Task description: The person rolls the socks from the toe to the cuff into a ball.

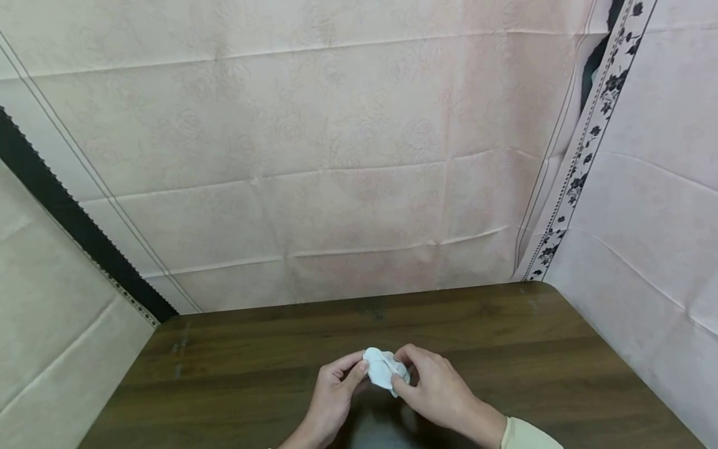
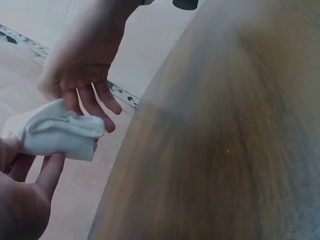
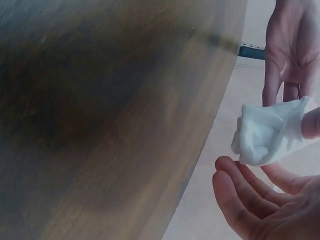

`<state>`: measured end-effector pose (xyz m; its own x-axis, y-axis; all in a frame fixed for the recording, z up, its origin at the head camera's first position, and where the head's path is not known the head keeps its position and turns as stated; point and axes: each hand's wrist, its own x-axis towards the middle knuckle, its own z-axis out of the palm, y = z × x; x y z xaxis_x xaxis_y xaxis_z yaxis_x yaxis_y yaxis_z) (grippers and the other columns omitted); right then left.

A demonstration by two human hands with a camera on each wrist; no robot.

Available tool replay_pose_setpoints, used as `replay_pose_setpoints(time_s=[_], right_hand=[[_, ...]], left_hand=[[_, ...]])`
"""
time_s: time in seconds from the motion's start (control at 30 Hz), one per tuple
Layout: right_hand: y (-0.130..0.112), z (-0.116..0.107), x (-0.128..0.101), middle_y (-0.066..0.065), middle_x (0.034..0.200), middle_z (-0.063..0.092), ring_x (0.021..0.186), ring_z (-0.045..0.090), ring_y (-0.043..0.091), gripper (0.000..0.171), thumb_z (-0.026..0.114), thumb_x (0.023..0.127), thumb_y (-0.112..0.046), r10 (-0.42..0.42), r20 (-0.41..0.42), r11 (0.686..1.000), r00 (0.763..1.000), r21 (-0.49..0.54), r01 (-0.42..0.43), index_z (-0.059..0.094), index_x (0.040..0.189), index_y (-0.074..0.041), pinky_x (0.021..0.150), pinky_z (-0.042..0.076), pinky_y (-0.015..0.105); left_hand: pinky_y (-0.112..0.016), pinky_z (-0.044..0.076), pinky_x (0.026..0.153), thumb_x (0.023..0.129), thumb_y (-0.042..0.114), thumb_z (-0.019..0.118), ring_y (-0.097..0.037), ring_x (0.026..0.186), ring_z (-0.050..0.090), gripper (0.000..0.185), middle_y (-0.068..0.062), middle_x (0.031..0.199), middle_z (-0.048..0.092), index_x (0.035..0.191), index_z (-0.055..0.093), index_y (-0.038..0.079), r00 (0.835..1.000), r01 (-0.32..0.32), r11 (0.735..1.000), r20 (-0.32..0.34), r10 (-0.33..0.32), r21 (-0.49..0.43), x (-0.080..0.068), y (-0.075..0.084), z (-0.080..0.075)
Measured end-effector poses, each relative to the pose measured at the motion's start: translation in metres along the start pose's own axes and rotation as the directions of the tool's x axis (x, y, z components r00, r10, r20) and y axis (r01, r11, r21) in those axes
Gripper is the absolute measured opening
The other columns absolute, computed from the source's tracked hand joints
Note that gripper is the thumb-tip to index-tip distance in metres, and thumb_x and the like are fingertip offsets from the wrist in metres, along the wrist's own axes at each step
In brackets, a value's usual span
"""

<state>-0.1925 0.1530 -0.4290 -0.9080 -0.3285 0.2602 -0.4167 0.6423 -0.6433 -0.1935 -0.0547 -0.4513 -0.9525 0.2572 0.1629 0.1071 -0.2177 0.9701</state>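
Observation:
A small white folded cloth (image 1: 381,369) is held between both hands just above the near part of the wooden table. My left hand (image 1: 331,396) pinches its left edge, with the thumb on the near face. On the other side my right hand (image 1: 443,390) grips the right edge between thumb and index finger. The left wrist view shows the cloth (image 2: 62,132) as a soft bundle with layered folds along its top. In the right wrist view the left thumb presses on the cloth (image 3: 272,130), while several right fingers (image 3: 230,195) lie curved below it.
The brown wooden table (image 1: 252,355) spreads beneath the hands. Pale patterned sheets (image 1: 336,156) hang behind it and on both sides, with a black strip (image 1: 73,215) at the left and a floral border (image 1: 589,143) at the right.

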Motion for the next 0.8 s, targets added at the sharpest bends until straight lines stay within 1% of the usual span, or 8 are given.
replay_pose_setpoints(time_s=[0.1, 0.3, 0.4, 0.5, 0.57, 0.63, 0.7, 0.8], right_hand=[[0.001, 0.0, 0.001, -0.009, 0.093, 0.067, 0.071, 0.059, 0.004, 0.019, 0.071, 0.093, -0.024, 0.018, 0.013, 0.998, 1.0, 0.063, -0.018, 0.066, 0.108, -0.013, 0.06, 0.049, 0.024], [0.003, 0.003, 0.003, -0.007, 0.089, 0.068, 0.071, 0.063, 0.007, 0.02, 0.074, 0.089, -0.018, 0.008, 0.026, 0.983, 1.0, 0.184, -0.013, 0.068, 0.105, -0.009, 0.061, 0.051, 0.024], [0.004, 0.004, 0.002, -0.003, 0.09, 0.068, 0.074, 0.064, 0.01, 0.02, 0.074, 0.087, -0.011, 0.016, 0.024, 0.967, 1.0, 0.254, -0.022, 0.068, 0.105, -0.005, 0.063, 0.053, 0.025], [0.005, 0.004, 0.003, 0.0, 0.091, 0.068, 0.075, 0.065, 0.012, 0.02, 0.073, 0.086, -0.006, 0.042, 0.009, 0.951, 0.999, 0.306, -0.042, 0.069, 0.105, -0.003, 0.064, 0.054, 0.026], [0.005, 0.004, 0.003, 0.0, 0.091, 0.068, 0.075, 0.064, 0.012, 0.019, 0.072, 0.086, -0.004, 0.059, -0.009, 0.946, 0.998, 0.32, -0.053, 0.069, 0.105, -0.003, 0.063, 0.054, 0.026], [0.005, 0.005, 0.004, 0.0, 0.089, 0.067, 0.074, 0.064, 0.012, 0.018, 0.072, 0.085, -0.003, 0.069, -0.038, 0.949, 0.997, 0.31, -0.054, 0.07, 0.103, -0.004, 0.063, 0.054, 0.026], [0.006, 0.006, 0.004, -0.001, 0.087, 0.067, 0.072, 0.064, 0.011, 0.017, 0.072, 0.084, -0.002, 0.075, -0.07, 0.955, 0.995, 0.291, -0.051, 0.07, 0.101, -0.006, 0.063, 0.054, 0.026], [0.006, 0.006, 0.005, -0.003, 0.084, 0.067, 0.07, 0.062, 0.01, 0.018, 0.073, 0.082, -0.002, 0.081, -0.112, 0.964, 0.99, 0.262, -0.049, 0.071, 0.099, -0.008, 0.063, 0.054, 0.025]], left_hand=[[-0.03, 0.053, 0.089, 0.102, 0.011, 0.059, -0.015, 0.107, 0.066, 0.037, -0.025, 0.123, 0.065, 0.129, 0.058, -0.015, 1.0, 0.004, 1.0, -0.015, -0.005, -0.016, 0.0, 0.0, 0.001], [-0.03, 0.053, 0.089, 0.102, 0.01, 0.059, -0.016, 0.108, 0.066, 0.037, -0.025, 0.123, 0.065, 0.129, 0.057, -0.015, 1.0, 0.016, 0.999, -0.024, -0.017, -0.052, -0.001, -0.001, 0.002], [-0.031, 0.053, 0.09, 0.102, 0.009, 0.059, -0.016, 0.107, 0.066, 0.036, -0.025, 0.121, 0.066, 0.128, 0.057, -0.016, 1.0, 0.011, 0.998, -0.025, -0.012, -0.064, -0.002, -0.002, 0.004], [-0.031, 0.054, 0.088, 0.1, 0.007, 0.062, -0.016, 0.103, 0.066, 0.034, -0.022, 0.117, 0.067, 0.124, 0.058, -0.017, 0.999, -0.02, 0.998, -0.048, 0.017, -0.053, -0.002, -0.002, 0.006], [-0.032, 0.055, 0.087, 0.098, 0.006, 0.064, -0.016, 0.1, 0.067, 0.03, -0.02, 0.111, 0.066, 0.118, 0.059, -0.015, 0.995, -0.059, 0.998, -0.082, 0.057, -0.02, -0.001, -0.002, 0.009], [-0.031, 0.055, 0.084, 0.096, 0.007, 0.068, -0.015, 0.095, 0.067, 0.024, -0.017, 0.105, 0.066, 0.11, 0.061, -0.011, 0.985, -0.112, 0.993, -0.124, 0.118, 0.048, 0.0, -0.002, 0.011], [-0.028, 0.055, 0.08, 0.094, 0.009, 0.071, -0.014, 0.09, 0.066, 0.017, -0.013, 0.098, 0.066, 0.103, 0.065, -0.005, 0.97, -0.155, 0.977, -0.166, 0.178, 0.145, 0.001, -0.001, 0.012], [-0.025, 0.053, 0.074, 0.091, 0.011, 0.075, -0.013, 0.083, 0.065, 0.01, -0.007, 0.091, 0.069, 0.095, 0.071, 0.003, 0.95, -0.173, 0.945, -0.205, 0.234, 0.277, 0.001, 0.0, 0.013]])
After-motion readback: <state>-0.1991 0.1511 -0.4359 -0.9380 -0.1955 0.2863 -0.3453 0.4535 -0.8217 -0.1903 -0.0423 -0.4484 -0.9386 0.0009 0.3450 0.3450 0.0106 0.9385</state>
